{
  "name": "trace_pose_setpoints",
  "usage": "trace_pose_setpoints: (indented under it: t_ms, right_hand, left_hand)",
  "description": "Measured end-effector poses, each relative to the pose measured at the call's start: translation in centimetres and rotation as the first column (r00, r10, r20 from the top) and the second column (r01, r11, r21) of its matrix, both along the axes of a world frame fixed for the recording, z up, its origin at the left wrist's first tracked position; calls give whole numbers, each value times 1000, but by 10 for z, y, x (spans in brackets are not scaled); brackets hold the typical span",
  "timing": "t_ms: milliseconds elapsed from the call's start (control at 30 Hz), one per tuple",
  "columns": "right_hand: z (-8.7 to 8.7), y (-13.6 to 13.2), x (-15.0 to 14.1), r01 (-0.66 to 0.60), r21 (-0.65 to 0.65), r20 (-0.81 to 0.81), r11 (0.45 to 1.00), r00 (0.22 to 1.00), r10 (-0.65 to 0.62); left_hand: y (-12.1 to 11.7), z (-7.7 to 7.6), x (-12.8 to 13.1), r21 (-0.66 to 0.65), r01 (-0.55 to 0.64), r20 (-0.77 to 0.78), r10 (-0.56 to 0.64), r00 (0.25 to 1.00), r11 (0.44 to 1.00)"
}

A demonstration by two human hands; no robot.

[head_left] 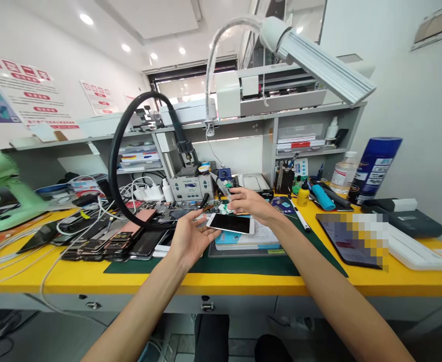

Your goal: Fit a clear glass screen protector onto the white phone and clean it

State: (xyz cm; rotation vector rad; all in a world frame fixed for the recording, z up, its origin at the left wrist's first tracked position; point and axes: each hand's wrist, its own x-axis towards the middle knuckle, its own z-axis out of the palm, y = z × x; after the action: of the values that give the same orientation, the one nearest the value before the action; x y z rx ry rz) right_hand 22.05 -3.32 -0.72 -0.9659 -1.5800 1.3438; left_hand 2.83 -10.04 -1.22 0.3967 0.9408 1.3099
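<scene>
A white-framed smartphone (231,223) with a dark screen lies face up over a blue-and-white stack (243,241) of flat packs. My left hand (193,239) is palm up at the phone's left end, its thumb and fingers apart. Its fingertips touch or lie just under the phone's lower left edge; I cannot tell which. Above the phone's far edge, my right hand (249,203) has its fingers together on a thin clear piece (224,190) with green at its ends. What exactly that piece is, I cannot make out.
A green mat (149,267) covers part of the yellow bench (281,287). Stacked phones (119,246) and a looped black hose (111,156) are left, a grey soldering station (191,188) behind. At right are a dark tablet (343,241), white case (413,246) and blue can (375,168).
</scene>
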Motion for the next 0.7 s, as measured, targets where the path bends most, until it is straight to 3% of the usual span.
trace_pose_setpoints:
  t_ms: [167,300,400,433,467,567,700]
  right_hand:
    - [-3,0,-6,20,-3,24,1000,999,-20]
    - [-5,-2,-9,34,-7,43,999,998,-34]
    - [-6,-1,-10,45,-20,53,999,998,-44]
    - [-7,-1,-10,44,-20,49,999,998,-43]
    - [-7,0,-11,41,-19,42,999,998,-40]
    - [-9,1,-12,23,-8,20,1000,1000,-23]
    - [-8,-3,-15,26,-3,3,1000,1000,-26]
  left_hand:
    - [-16,7,8,95,-23,-63,29,998,995]
    - [-27,13,14,144,77,-94,-64,994,987]
    - [-23,20,-1,88,173,-166,-156,974,981]
    - [-17,23,-10,70,244,-194,-227,954,967]
    - [-8,25,-22,91,246,-246,-217,945,965]
    - [29,29,-64,218,49,-464,60,884,975]
    - [80,18,-104,166,-96,-538,172,826,981]
